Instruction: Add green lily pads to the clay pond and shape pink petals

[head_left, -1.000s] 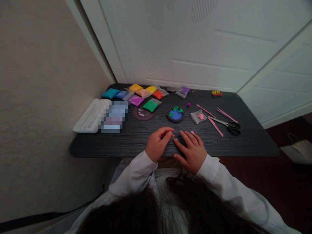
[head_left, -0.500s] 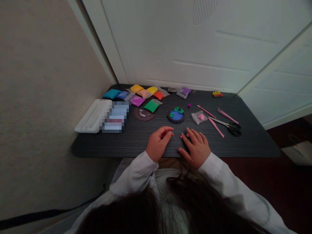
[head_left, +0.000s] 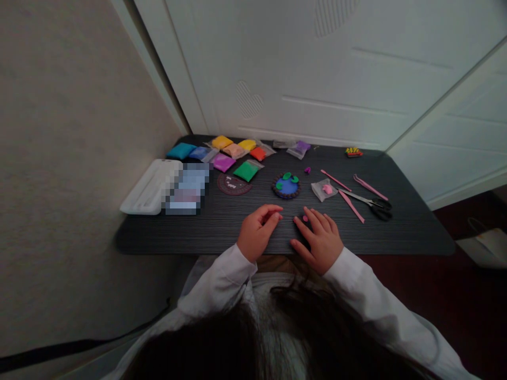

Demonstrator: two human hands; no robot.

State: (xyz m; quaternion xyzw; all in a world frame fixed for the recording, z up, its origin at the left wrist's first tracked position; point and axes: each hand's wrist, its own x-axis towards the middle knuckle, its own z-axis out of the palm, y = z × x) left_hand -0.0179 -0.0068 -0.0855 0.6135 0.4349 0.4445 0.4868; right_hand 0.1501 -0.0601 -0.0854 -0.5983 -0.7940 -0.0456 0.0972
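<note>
My right hand [head_left: 319,237] lies flat on the table with its fingers spread. A small flat pink clay piece [head_left: 305,218] shows between its fingertips; whether more clay is beneath the fingers is hidden. To its left, my left hand [head_left: 259,229] rests with loosely curled fingers, thumb and index a little apart, and nothing visible between them. Beyond both hands sits a round clay pond [head_left: 289,188], blue inside with a dark bumpy rim and green leaf pieces. An opened clear bag [head_left: 324,190] with pink clay lies right of the pond.
Scissors [head_left: 372,202], pink tweezers [head_left: 370,187] and pink modelling tools [head_left: 351,206] lie on the right. Several bagged clays, including a green one [head_left: 247,170], sit at the back left. A protractor [head_left: 233,184], a white case [head_left: 152,187] and a blurred-out screen [head_left: 188,189] are left.
My right hand has shifted very slightly to the right, and the pink piece shows a little more between its fingers. My left hand stays where it was.
</note>
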